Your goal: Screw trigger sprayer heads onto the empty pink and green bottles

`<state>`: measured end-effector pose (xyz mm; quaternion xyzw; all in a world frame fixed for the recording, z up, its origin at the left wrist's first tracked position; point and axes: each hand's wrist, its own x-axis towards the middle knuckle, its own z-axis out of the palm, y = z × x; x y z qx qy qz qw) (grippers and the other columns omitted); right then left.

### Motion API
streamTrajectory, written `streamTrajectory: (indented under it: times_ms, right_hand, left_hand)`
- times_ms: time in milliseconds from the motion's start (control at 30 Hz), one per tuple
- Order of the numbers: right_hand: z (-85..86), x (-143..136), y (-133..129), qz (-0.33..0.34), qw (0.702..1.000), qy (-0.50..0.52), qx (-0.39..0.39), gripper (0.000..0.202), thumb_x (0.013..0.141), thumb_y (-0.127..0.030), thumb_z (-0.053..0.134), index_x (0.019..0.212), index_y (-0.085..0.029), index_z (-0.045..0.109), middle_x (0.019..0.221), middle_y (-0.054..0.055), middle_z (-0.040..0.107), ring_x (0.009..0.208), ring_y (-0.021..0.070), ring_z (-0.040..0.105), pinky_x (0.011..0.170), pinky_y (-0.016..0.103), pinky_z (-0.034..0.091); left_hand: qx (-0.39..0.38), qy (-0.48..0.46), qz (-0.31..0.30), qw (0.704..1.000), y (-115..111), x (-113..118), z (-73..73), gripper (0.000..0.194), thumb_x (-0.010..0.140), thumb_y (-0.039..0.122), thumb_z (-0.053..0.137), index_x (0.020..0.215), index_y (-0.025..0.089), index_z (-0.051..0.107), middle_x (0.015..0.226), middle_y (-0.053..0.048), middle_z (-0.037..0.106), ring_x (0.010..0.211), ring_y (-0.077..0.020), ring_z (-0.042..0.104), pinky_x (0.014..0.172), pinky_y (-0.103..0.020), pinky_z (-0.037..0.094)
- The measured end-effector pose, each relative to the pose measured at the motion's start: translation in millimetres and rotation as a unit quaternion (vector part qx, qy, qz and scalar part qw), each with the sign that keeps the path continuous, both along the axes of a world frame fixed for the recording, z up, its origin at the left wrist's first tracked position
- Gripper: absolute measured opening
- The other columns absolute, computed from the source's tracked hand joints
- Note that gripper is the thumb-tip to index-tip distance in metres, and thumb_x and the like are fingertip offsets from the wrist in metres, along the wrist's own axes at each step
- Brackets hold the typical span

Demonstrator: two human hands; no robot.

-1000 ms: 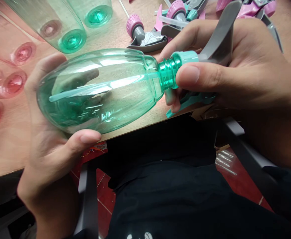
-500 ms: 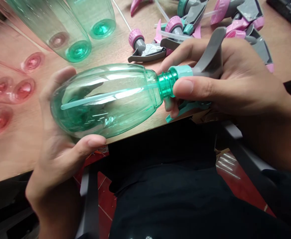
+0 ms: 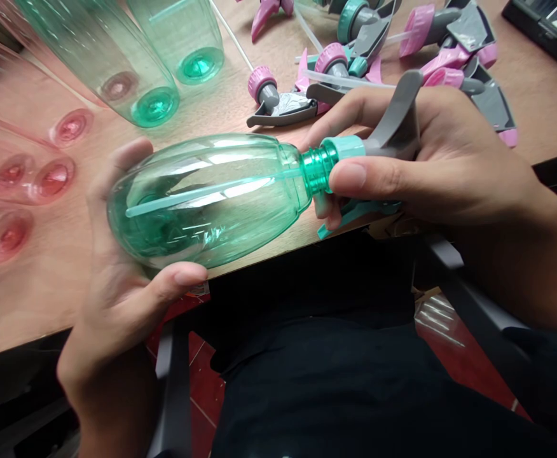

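A clear green bottle (image 3: 202, 203) lies sideways in the air over the table's front edge, its base toward the left. My left hand (image 3: 121, 254) is wrapped round the base end, thumb in front. At the neck, my right hand (image 3: 431, 152) grips a spray head (image 3: 395, 127) with a teal collar and a grey body, its thumb by the collar. The collar sits at the mouth, and green neck threads show beside it. A pale teal tube runs from the neck inside the bottle toward the base. Part of a teal trigger shows below my right fingers.
Several pink, grey and teal spray heads (image 3: 288, 105) lie behind my right hand. Green bottles (image 3: 154, 105) and pink bottles (image 3: 54, 175) stand at the left. A black case (image 3: 550, 32) is at the back right. The wooden table (image 3: 30, 299) ends below my hands.
The bottle and my left hand have shifted slightly right and down in the view. The background has shifted a little too. Both hands keep their hold.
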<state>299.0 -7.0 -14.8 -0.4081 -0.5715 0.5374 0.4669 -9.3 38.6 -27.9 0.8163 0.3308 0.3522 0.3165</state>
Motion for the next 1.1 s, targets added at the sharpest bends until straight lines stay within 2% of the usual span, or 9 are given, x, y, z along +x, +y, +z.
streamTrajectory:
  times_ms: [133, 267, 400, 500, 667, 767, 833, 1000, 1100]
  right_hand:
    - [-0.3, 0, 0, -0.002, 1.000, 0.000, 0.003, 0.019, 0.086, -0.025, 0.083, 0.104, -0.030, 0.079, 0.075, 0.001, 0.079, 0.063, 0.0231, 0.078, 0.052, 0.029, 0.065]
    - [-0.4, 0, 0, 0.006, 1.000, 0.001, 0.002, 0.020, 0.086, -0.024, 0.082, 0.105, -0.030, 0.079, 0.075, 0.001, 0.079, 0.065, 0.0236, 0.078, 0.056, 0.030, 0.067]
    - [0.2, -1, 0, 0.007, 1.000, 0.004, 0.002, 0.019, 0.087, -0.023, 0.082, 0.105, -0.028, 0.078, 0.076, 0.001, 0.079, 0.064, 0.0225, 0.078, 0.055, 0.028, 0.067]
    - [0.1, -1, 0, 0.003, 1.000, 0.006, 0.001, 0.022, 0.086, -0.021, 0.083, 0.106, -0.025, 0.078, 0.075, 0.000, 0.079, 0.063, 0.0207, 0.078, 0.054, 0.024, 0.066]
    - [-0.6, 1, 0, 0.016, 1.000, 0.006, 0.013, 0.020, 0.089, -0.023, 0.082, 0.107, -0.020, 0.075, 0.080, 0.001, 0.081, 0.067, 0.0204, 0.080, 0.058, 0.023, 0.068]
    - [-0.7, 2, 0, 0.020, 1.000, -0.012, 0.012, 0.025, 0.093, -0.030, 0.079, 0.113, -0.017, 0.073, 0.086, 0.001, 0.082, 0.072, 0.0208, 0.081, 0.062, 0.025, 0.069]
    - [-1.1, 2, 0, 0.016, 1.000, -0.011, 0.012, 0.025, 0.093, -0.032, 0.080, 0.113, -0.018, 0.074, 0.087, 0.002, 0.082, 0.072, 0.0211, 0.082, 0.062, 0.024, 0.069]
    - [-2.3, 2, 1, 0.013, 1.000, 0.007, 0.014, 0.023, 0.088, -0.030, 0.084, 0.107, -0.021, 0.077, 0.089, 0.003, 0.082, 0.069, 0.0209, 0.081, 0.057, 0.022, 0.068]
    - [-1.0, 2, 0, 0.015, 1.000, -0.001, 0.008, 0.023, 0.091, -0.030, 0.081, 0.110, -0.018, 0.075, 0.088, 0.001, 0.081, 0.070, 0.0182, 0.081, 0.059, 0.021, 0.068]
  left_hand:
    - [-0.072, 0.027, 0.085, 0.993, -22, 18, 13.5, 0.077, 0.079, 0.072, 0.071, 0.149, 0.050, 0.047, 0.152, 0.001, 0.050, 0.142, -0.0405, 0.046, 0.123, -0.066, 0.033]
    - [-0.062, 0.019, 0.071, 0.995, -31, 27, 19.9, 0.076, 0.077, 0.070, 0.075, 0.147, 0.050, 0.051, 0.149, 0.001, 0.052, 0.141, -0.0420, 0.047, 0.121, -0.069, 0.032]
    - [-0.041, 0.014, 0.046, 0.998, -13, 11, 7.8, 0.082, 0.076, 0.071, 0.076, 0.150, 0.048, 0.048, 0.150, -0.002, 0.053, 0.136, -0.0427, 0.051, 0.117, -0.072, 0.038]
    - [-0.010, 0.001, 0.009, 1.000, 1, -3, -0.9, 0.112, 0.051, 0.066, 0.094, 0.151, 0.045, 0.047, 0.146, -0.003, 0.056, 0.132, -0.0445, 0.055, 0.116, -0.073, 0.040]
    - [0.007, 0.019, -0.012, 1.000, 4, -5, -0.1, 0.100, 0.066, 0.060, 0.090, 0.153, 0.043, 0.044, 0.147, -0.001, 0.056, 0.132, -0.0392, 0.057, 0.114, -0.067, 0.047]
    - [0.046, 0.026, -0.035, 0.998, -2, 0, 3.7, 0.104, 0.062, 0.061, 0.092, 0.153, 0.042, 0.045, 0.143, 0.000, 0.058, 0.127, -0.0382, 0.060, 0.112, -0.066, 0.050]
    - [0.006, 0.039, 0.017, 0.999, -4, 2, 4.3, 0.084, 0.082, 0.069, 0.073, 0.155, 0.042, 0.042, 0.148, 0.000, 0.054, 0.134, -0.0359, 0.055, 0.117, -0.066, 0.045]
    - [0.032, 0.020, -0.021, 0.999, 0, -3, 0.6, 0.114, 0.052, 0.064, 0.096, 0.153, 0.043, 0.046, 0.144, -0.001, 0.057, 0.128, -0.0402, 0.060, 0.116, -0.068, 0.046]
    - [0.018, 0.024, -0.003, 1.000, 2, -4, -0.1, 0.110, 0.058, 0.066, 0.092, 0.154, 0.042, 0.044, 0.147, -0.002, 0.055, 0.130, -0.0413, 0.058, 0.115, -0.072, 0.044]
